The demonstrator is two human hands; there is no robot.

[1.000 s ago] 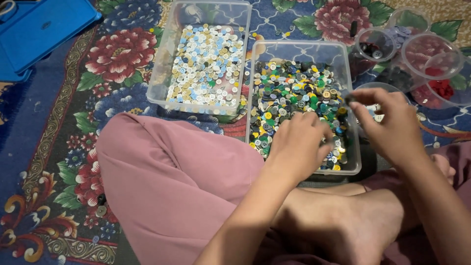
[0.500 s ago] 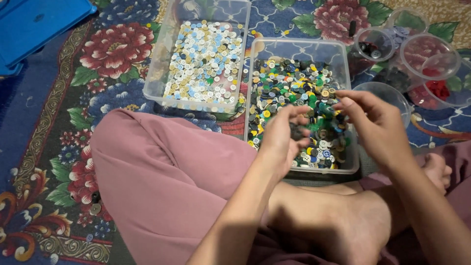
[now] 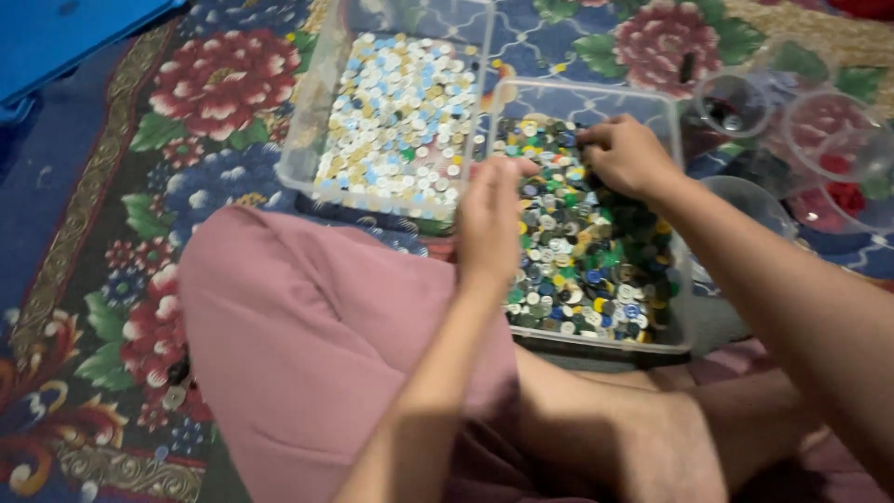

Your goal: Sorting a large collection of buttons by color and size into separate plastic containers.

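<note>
A clear plastic bin [image 3: 596, 348] full of mixed coloured buttons [image 3: 577, 265] sits on the carpet in front of my crossed legs. My right hand [image 3: 626, 156] is down in its far left part, fingers curled and pinched into the buttons. My left hand [image 3: 489, 224] hovers, blurred, above the bin's near left edge with its fingers together; whether it holds anything is hidden. To the left stands a second clear bin [image 3: 305, 140] holding pale white, cream and light blue buttons [image 3: 391, 121].
Several clear plastic cups stand right of the bins: one [image 3: 733, 102] nearly bare, one [image 3: 833, 154] with red pieces, one [image 3: 750, 200] behind my right forearm. A blue flat object [image 3: 65, 33] lies far left. My pink-clad knee [image 3: 317, 335] and bare foot [image 3: 633, 438] fill the foreground on the flowered carpet [image 3: 112, 279].
My right hand dropped from above the bin's right side to its far left corner, into the buttons. My left hand lifted off the buttons and drew back toward the near left edge.
</note>
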